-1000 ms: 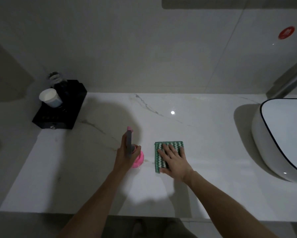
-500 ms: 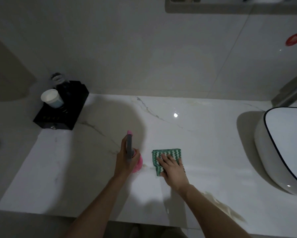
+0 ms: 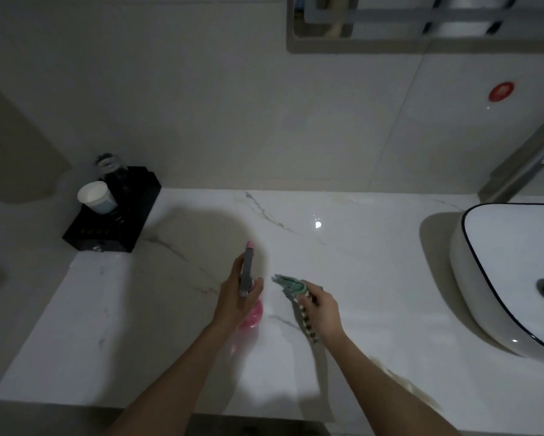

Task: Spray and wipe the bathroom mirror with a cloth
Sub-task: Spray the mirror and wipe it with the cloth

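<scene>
Seen from above, two bare forearms reach over a white marble counter (image 3: 374,262). At centre, the left hand (image 3: 236,300) grips a pink spray bottle (image 3: 248,297); at its 3 o'clock the right hand (image 3: 322,309) pinches a green cloth (image 3: 291,286), soft and limp, best bunched. The mirror (image 3: 421,23) sits at 12 o'clock. No readable writing; a red sticker (image 3: 501,91) is blurred

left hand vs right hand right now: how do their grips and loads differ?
The left hand wraps a rigid pink spray bottle, held upright with its grey head pointing away; the right hand pinches a limp green cloth, bunched and hanging. The bottle's base looks near or on the counter; the cloth's edge is lifted off it. Both hands are closed on their item, side by side above the marble counter.
</scene>
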Demonstrator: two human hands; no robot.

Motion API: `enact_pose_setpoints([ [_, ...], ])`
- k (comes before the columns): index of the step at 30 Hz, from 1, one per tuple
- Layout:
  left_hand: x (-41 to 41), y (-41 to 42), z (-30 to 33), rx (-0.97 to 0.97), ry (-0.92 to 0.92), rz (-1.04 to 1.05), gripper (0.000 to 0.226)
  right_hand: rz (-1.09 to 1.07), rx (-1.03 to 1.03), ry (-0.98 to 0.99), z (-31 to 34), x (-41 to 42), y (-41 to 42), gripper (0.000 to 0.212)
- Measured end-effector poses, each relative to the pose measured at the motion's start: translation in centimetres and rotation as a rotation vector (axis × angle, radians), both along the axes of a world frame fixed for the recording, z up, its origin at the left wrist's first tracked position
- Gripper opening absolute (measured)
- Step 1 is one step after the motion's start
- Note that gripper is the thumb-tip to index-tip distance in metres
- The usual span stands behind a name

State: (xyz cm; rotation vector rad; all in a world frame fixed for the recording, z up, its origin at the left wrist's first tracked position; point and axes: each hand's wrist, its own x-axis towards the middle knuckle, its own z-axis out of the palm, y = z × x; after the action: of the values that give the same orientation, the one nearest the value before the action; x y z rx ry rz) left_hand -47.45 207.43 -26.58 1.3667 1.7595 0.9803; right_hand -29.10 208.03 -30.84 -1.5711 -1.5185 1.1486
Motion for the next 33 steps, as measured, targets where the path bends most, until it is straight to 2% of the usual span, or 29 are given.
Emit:
enact_pose_setpoints([
  [6,1.4,2.0,4.4,0.135,0.024,-0.087,0.065,-0.086,-0.026,0.3,3.9,0.5,2.1,0.02],
  [11,3.0,3.4,9.2,0.224,-0.003,-0.068,0.043,-0.172,0.052,0.498,10.0,1.1,4.9,0.017],
  [16,4.6,5.4,14.8,0.276,-0.069,-0.062,0.038,-0.195,0.192,0.627,17.3,2.9,7.6,0.016],
  [22,6.9,7.9,22.5,0.452,-0.059,-0.029,0.04,-0.161,0.354,0.743,25.4,4.7,9.5,0.013],
  [25,7.9,8.9,25.6,0.52,-0.094,-0.017,0.049,-0.154,0.421,0.773,27.9,5.6,10.5,0.013],
  [28,8.6,9.7,27.8,0.566,-0.096,0.008,0.059,-0.136,0.461,0.789,30.0,6.3,11.7,0.012],
  [33,9.2,11.6,30.7,0.592,-0.09,0.04,0.055,-0.139,0.506,0.8,33.8,6.7,14.0,0.017],
])
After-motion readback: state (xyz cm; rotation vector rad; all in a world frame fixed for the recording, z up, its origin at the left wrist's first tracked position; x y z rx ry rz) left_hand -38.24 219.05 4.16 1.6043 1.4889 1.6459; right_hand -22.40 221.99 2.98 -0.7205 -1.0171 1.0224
